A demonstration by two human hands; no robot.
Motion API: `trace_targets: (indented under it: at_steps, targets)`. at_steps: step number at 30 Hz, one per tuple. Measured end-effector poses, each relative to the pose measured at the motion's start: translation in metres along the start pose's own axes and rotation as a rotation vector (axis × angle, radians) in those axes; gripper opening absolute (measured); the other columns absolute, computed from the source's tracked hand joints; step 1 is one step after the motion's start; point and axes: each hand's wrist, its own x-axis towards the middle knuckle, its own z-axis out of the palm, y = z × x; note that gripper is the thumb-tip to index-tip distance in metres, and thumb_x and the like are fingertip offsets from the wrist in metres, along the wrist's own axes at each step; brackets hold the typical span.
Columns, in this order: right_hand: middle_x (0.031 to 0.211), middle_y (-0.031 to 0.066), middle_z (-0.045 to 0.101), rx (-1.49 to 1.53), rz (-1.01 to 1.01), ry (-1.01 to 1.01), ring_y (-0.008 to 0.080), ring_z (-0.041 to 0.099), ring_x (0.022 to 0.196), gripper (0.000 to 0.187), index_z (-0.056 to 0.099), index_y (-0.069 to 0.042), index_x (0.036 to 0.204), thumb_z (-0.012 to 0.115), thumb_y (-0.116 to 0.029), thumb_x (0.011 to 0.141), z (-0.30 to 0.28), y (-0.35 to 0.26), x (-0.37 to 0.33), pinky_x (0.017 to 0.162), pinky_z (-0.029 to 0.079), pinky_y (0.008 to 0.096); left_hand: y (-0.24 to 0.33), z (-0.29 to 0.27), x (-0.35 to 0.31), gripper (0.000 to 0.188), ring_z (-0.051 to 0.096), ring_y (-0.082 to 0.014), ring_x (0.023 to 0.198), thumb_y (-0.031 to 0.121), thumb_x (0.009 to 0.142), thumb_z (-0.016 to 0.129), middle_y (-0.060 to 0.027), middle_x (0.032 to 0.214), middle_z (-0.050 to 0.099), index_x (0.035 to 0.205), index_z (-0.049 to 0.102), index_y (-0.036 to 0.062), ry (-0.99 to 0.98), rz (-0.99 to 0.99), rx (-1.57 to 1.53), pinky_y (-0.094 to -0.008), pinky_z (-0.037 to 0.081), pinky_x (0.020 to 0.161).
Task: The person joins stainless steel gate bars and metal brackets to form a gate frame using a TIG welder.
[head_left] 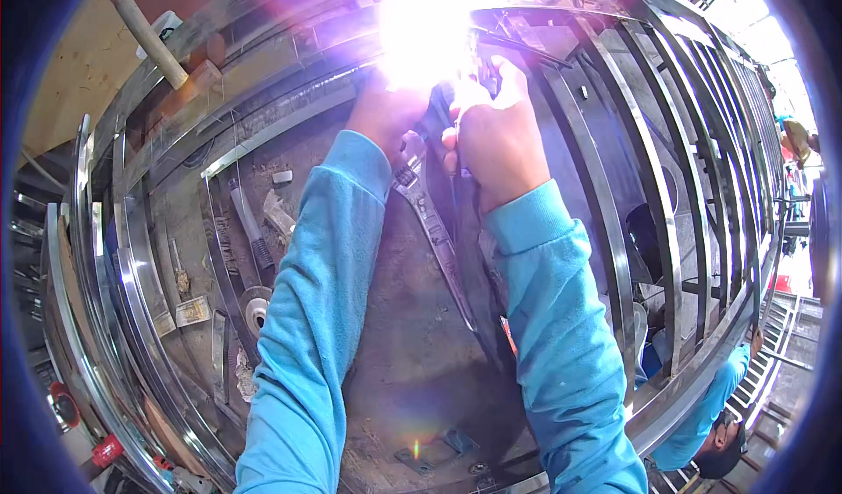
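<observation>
A glaring white-violet welding arc (424, 33) burns at the far edge of a metal frame (605, 169) and washes out what lies around it. My left hand (386, 112) is closed right beside the glare; what its fingers grip is lost in the light. Close on its right, my right hand (500, 139) is wrapped round a dark-handled welding holder (443, 112), whose tip is hidden by the glare. Between my forearms is an adjustable wrench (430, 222), its head near my left hand; I cannot tell whether it is touched.
Parallel steel bars (649, 143) stretch along the right. A wooden-handled tool (151, 39) lies far left, and a round disc (256, 311) sits by my left sleeve. Curved metal tubes (140, 310) line the left. Another person (710, 415) in a blue sleeve is at the lower right.
</observation>
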Motion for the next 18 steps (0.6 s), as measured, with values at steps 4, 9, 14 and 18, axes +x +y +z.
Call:
trace_targets:
  at_steps: [4, 9, 14, 18]
  targets:
    - [0.087, 0.0072, 0.059, -0.006, 0.082, 0.055, 0.0143, 0.058, 0.058, 0.067, 0.023, -0.005, 0.157, 0.054, -0.011, 0.099, 0.004, 0.000, 0.005, 0.043, 0.049, 0.0310, 0.005, -0.001, 0.020, 0.039, 0.065, -0.0165, 0.077, 0.031, 0.096, 0.071, -0.0120, 0.086, 0.072, 0.099, 0.072, -0.0079, -0.028, -0.472, 0.192, -0.0343, 0.050, 0.067]
    - [0.087, 0.0071, 0.060, -0.009, 0.077, 0.072, 0.0147, 0.059, 0.058, 0.067, 0.020, -0.006, 0.158, 0.054, -0.010, 0.100, 0.003, 0.004, 0.010, 0.042, 0.049, 0.0310, 0.013, 0.001, 0.019, 0.035, 0.066, -0.0119, 0.077, 0.031, 0.103, 0.065, -0.0067, 0.091, 0.073, 0.102, 0.071, -0.0034, -0.048, -0.476, 0.217, -0.0292, 0.053, 0.071]
    - [0.089, 0.0171, 0.066, -0.003, 0.028, 0.063, 0.0180, 0.063, 0.053, 0.064, 0.017, 0.008, 0.153, 0.050, -0.010, 0.101, 0.002, 0.003, 0.008, 0.043, 0.050, 0.0321, 0.013, 0.003, 0.018, 0.036, 0.067, -0.0132, 0.080, 0.030, 0.103, 0.065, -0.0078, 0.093, 0.074, 0.104, 0.071, -0.0048, -0.042, -0.478, 0.194, -0.0304, 0.053, 0.074]
    - [0.085, 0.0066, 0.060, 0.021, 0.086, 0.064, 0.0140, 0.059, 0.056, 0.067, 0.020, -0.006, 0.158, 0.054, -0.010, 0.100, 0.001, 0.003, 0.009, 0.040, 0.049, 0.0300, 0.013, 0.004, 0.018, 0.036, 0.067, -0.0131, 0.080, 0.031, 0.103, 0.065, -0.0077, 0.093, 0.073, 0.105, 0.071, -0.0050, -0.035, -0.490, 0.214, -0.0306, 0.053, 0.074]
